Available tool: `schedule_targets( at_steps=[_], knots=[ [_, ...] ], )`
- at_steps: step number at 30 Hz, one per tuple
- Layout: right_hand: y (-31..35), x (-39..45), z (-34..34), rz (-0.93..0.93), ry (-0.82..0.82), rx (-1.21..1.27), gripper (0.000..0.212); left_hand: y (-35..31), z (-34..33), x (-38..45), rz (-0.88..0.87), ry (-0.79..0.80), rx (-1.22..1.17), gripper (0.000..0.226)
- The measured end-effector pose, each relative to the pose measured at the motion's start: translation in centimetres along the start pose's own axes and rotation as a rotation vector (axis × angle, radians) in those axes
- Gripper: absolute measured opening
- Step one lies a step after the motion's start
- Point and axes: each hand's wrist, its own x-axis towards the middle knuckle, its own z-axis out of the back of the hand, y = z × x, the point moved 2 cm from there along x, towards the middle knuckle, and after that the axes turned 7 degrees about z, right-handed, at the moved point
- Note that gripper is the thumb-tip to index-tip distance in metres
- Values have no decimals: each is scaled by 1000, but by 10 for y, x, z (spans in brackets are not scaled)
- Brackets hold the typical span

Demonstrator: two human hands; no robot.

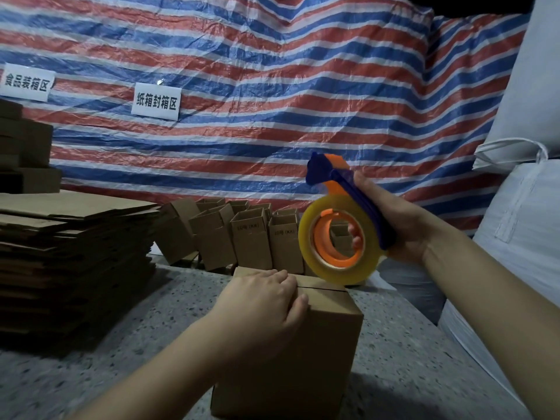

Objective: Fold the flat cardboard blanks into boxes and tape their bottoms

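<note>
My left hand (266, 295) lies flat, pressing shut the flaps of a folded box (306, 338) standing bottom-up on the speckled table (403, 353). My right hand (397, 225) grips a tape dispenser (336, 237) just above the box's far edge. I judge taping comes next: lower it onto the seam and pull along

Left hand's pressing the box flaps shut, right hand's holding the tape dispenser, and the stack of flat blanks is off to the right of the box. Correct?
Not quite. The head view shows the stack of flat blanks to the left of the box, not the right. The rest holds: the left hand presses the flaps shut on top, and the right hand holds the tape dispenser above the box's far edge.
</note>
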Motion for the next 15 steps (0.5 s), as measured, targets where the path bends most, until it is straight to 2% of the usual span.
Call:
schedule_targets(
  at_steps=[6,13,15],
  knots=[
    [-9,1,3,-180,60,-118,68,2,-5,2,22,23,21,65],
    [-6,12,9,-234,127,-176,57,4,-2,2,39,85,-25,69],
    [-4,14,6,-250,148,-196,63,5,3,1,49,111,-68,66]
  ],
)
